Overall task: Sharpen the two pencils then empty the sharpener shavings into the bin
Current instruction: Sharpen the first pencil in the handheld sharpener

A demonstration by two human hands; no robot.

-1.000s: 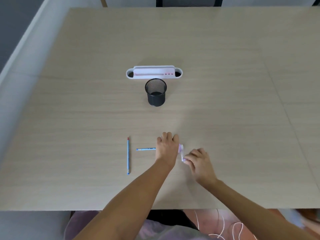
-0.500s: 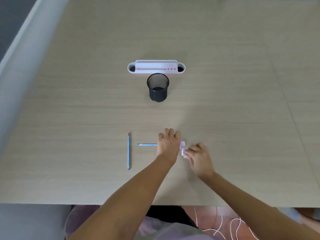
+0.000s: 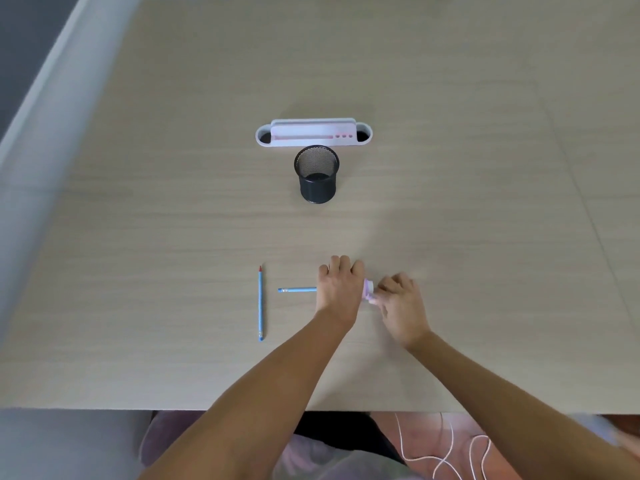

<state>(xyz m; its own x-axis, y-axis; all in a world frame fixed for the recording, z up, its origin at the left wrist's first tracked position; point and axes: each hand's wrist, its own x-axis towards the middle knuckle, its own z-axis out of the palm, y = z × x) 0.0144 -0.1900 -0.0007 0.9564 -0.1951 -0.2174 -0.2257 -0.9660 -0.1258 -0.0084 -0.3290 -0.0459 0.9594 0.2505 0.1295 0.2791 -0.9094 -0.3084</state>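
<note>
Wooden table (image 3: 450,168), bare over most of its top. Toward the far edge, white desk organiser (image 3: 313,133); just in front, black mesh bin (image 3: 317,178), upright. Near the front edge, left hand (image 3: 341,289) curled over a blue pencil (image 3: 298,289) lying crosswise, eraser end jutting left; right hand (image 3: 398,303) pinching a small pink sharpener (image 3: 368,289) against the left hand's knuckles, pencil tip hidden between them. Since half a second ago, right fingers shifted slightly on the sharpener; both hands otherwise unmoved. Further left, second blue pencil (image 3: 260,303) lying front-to-back, untouched. Below the front edge, white cord (image 3: 446,455).
</note>
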